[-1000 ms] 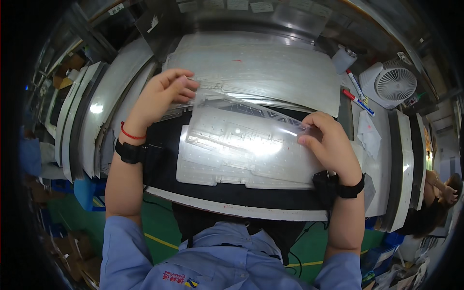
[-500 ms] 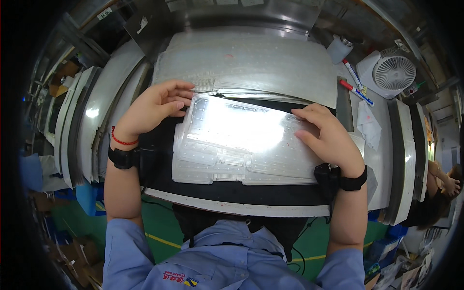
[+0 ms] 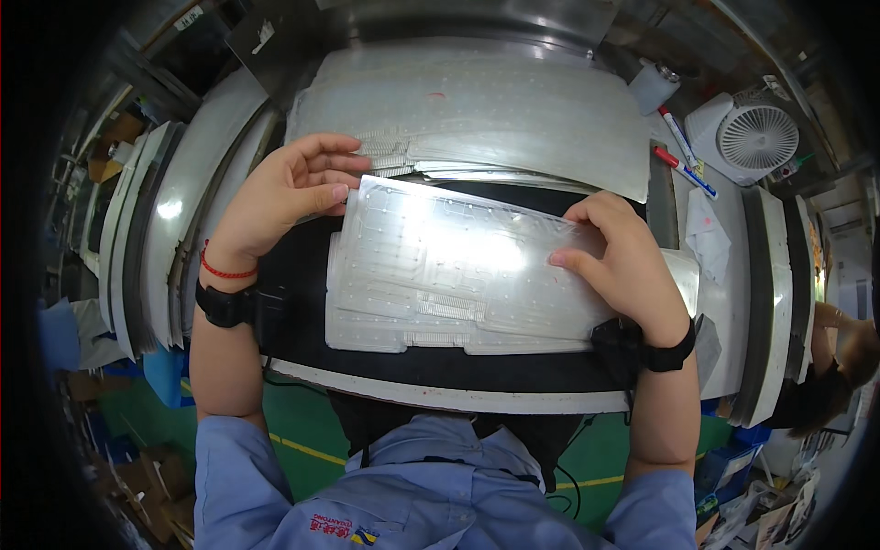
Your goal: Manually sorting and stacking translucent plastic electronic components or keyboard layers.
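Observation:
A clear, shiny plastic sheet [image 3: 403, 247] with rows of small dots and a notch in its near edge lies tilted over similar sheets [image 3: 367, 337] on a black mat [image 3: 513, 368]. My right hand [image 3: 628, 261] grips its right end, thumb on top and fingers at the far edge. Beside the sheet's far left corner, my left hand [image 3: 289, 192] is open, fingers spread and thumb close to the edge. Whether that thumb touches the sheet I cannot tell. Beyond both hands rests a broad pile of translucent sheets [image 3: 486, 101].
Stacked curved boards stand at the left [image 3: 183, 211] and right [image 3: 768, 293]. Far right are a white fan [image 3: 756, 137], a bottle [image 3: 653, 87], a red-capped marker [image 3: 683, 171] and a crumpled white tissue [image 3: 708, 236]. Another person's arm [image 3: 830, 321] shows at the right rim.
The top sheet's left end has risen slightly, and the glare on it has shifted. My left hand has moved slightly left, its fingers spread. My right hand keeps hold of the right end.

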A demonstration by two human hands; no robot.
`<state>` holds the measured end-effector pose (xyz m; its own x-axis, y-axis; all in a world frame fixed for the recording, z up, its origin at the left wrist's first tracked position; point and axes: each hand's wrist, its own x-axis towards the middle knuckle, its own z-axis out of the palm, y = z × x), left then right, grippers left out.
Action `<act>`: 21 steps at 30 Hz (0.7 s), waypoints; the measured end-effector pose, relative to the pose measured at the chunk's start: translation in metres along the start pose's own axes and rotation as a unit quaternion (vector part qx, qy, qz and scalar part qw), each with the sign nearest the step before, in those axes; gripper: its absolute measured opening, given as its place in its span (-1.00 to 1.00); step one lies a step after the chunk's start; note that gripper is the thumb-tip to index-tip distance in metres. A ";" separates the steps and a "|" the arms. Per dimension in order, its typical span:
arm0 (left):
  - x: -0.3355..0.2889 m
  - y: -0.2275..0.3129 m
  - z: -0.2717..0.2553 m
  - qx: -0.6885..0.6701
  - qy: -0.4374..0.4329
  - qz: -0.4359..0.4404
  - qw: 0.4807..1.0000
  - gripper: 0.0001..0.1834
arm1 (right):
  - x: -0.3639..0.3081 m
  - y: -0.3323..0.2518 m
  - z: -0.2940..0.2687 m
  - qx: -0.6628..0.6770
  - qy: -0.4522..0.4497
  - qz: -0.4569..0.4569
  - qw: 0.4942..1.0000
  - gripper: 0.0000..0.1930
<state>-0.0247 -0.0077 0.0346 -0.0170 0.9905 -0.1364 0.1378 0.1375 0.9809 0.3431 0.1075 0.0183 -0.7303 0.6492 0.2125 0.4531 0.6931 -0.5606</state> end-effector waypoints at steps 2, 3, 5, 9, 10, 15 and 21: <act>0.001 -0.002 -0.001 0.007 -0.010 0.003 1.000 -0.44 | 0.001 -0.004 -0.002 0.007 0.002 0.006 1.000 -0.64; 0.001 -0.003 -0.001 0.018 -0.014 0.008 1.000 -0.44 | 0.001 -0.006 -0.002 0.007 0.008 0.004 1.000 -0.65; 0.003 -0.006 -0.002 0.040 -0.023 0.018 0.999 -0.46 | 0.001 -0.009 -0.001 0.004 0.021 0.002 1.000 -0.66; 0.005 -0.006 0.001 0.043 0.029 0.028 0.998 -0.54 | 0.002 -0.014 -0.004 0.022 0.003 0.034 0.999 -0.67; 0.006 -0.007 0.000 0.038 0.039 0.025 0.998 -0.55 | 0.001 -0.014 -0.003 0.027 0.003 0.040 0.999 -0.66; 0.006 -0.008 0.003 -0.011 0.028 0.010 1.000 -0.51 | -0.001 -0.010 0.001 0.048 0.038 0.012 0.998 -0.65; 0.005 -0.011 0.004 -0.014 -0.079 -0.022 0.997 -0.60 | 0.000 -0.004 -0.003 0.017 0.048 -0.001 0.999 -0.66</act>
<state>-0.0226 -0.0040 0.0230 0.1336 0.9713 -0.1969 0.1135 0.1823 0.9767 0.3430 0.1060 0.0230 -0.6785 0.6760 0.2875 0.4329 0.6841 -0.5870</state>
